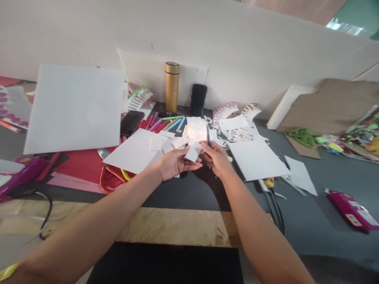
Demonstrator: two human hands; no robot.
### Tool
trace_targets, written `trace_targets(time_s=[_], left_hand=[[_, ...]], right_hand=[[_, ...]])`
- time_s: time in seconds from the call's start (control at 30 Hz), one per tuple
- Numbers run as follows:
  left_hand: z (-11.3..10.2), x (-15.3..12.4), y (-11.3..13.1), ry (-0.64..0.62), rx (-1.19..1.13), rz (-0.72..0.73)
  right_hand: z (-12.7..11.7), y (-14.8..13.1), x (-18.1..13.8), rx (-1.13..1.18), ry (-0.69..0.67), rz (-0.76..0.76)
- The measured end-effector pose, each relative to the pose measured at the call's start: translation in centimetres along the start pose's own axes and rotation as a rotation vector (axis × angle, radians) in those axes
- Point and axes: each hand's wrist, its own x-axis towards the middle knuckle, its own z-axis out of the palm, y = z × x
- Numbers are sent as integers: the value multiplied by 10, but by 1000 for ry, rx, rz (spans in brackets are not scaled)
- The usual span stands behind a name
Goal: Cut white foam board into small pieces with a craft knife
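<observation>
My left hand (175,162) pinches a small white rectangular piece of board (193,151) between thumb and fingers, over the grey tabletop. Close against its right edge is my right hand (216,157), closed around a slim dark tool (208,136) that points upward; its kind cannot be made out, since the fingers cover most of it. Just behind the hands lie loose white pieces (157,142) and a brightly lit white stack (196,128). A large white sheet (133,152) lies beneath some of these pieces, left of my hands.
At the back stand a gold flask (172,86) and a black case (198,99). Coloured sticks (160,123) and a phone (132,122) lie to the left, near orange-handled scissors (108,179). A white board (257,159), cables (276,209) and a magenta device (353,211) are on the right.
</observation>
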Motion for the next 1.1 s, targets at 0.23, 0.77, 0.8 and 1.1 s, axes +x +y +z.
trace_targets(time_s=[0.23, 0.77, 0.8, 1.1], left_hand=[[-1, -1, 1, -7, -21, 26], [-1, 2, -9, 238, 383, 307], [-2, 2, -8, 229, 356, 312], [-8, 2, -3, 272, 443, 529]], right_hand=[[-6, 1, 3, 98, 6, 54], [1, -4, 1, 55, -121, 9], [1, -4, 0, 65, -104, 7], [-8, -7, 5, 112, 63, -18]])
